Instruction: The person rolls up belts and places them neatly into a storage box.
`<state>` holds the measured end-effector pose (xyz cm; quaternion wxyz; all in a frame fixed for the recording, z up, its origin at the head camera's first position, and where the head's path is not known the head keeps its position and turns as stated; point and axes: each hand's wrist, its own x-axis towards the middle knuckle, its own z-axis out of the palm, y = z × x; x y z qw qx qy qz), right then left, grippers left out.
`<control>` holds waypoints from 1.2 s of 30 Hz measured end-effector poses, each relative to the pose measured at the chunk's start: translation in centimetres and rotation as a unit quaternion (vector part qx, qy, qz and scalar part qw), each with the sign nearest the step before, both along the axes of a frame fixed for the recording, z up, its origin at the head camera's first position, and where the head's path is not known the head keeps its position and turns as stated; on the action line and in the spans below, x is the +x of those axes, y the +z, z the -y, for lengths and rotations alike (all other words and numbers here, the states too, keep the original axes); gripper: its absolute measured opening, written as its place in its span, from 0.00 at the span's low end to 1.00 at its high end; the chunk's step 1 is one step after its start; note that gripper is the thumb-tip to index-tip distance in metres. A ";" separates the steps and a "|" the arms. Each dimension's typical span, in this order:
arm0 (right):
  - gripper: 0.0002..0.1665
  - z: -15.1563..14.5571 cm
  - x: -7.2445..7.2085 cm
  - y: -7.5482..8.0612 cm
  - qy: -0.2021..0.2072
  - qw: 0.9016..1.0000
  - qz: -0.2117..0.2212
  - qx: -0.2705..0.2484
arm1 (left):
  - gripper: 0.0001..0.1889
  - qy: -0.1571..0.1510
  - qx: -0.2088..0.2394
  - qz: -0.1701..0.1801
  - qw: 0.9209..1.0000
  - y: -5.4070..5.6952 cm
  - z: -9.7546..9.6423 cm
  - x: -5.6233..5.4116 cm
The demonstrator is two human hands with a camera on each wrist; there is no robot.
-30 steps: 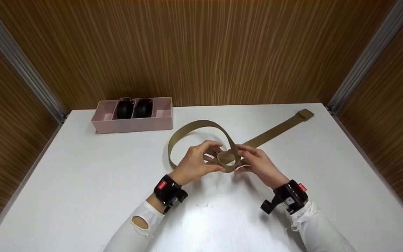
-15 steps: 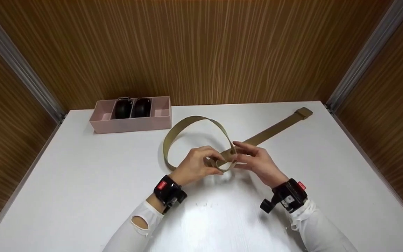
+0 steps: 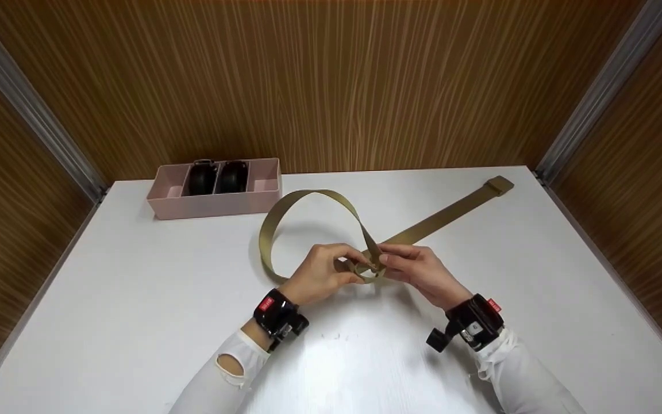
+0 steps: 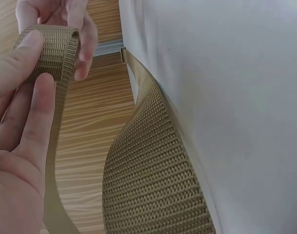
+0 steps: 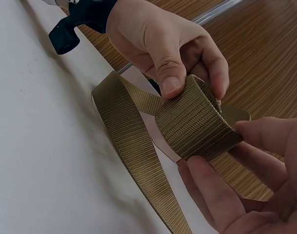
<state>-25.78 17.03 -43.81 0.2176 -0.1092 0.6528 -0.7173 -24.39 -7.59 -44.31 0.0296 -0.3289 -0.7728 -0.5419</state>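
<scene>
A khaki webbing belt is in both hands over the white table. Its end is rolled into a small coil between the hands. My left hand pinches this coil with thumb and fingers, the thumb lying on the webbing in the left wrist view. From the right, my right hand holds the coil and the strap beside it between thumb and fingers. A wide loop of the belt arches up behind the left hand. The far end stretches to the back right, where the buckle lies on the table.
A pink divided box stands at the back left of the table. Two black rolled items sit upright in its middle compartments. Wood-grain panels rise behind the table and at both sides.
The small coil has become tighter and smaller, and the wide loop has shifted left. My right fingers have closed in on the coil. The buckle end and the pink box stay put.
</scene>
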 end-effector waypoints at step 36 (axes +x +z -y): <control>0.23 0.2 0.4 -0.5 0.104 0.994 -0.035 0.015 | 0.19 0.056 -0.015 -0.021 0.998 -0.3 0.2 -0.5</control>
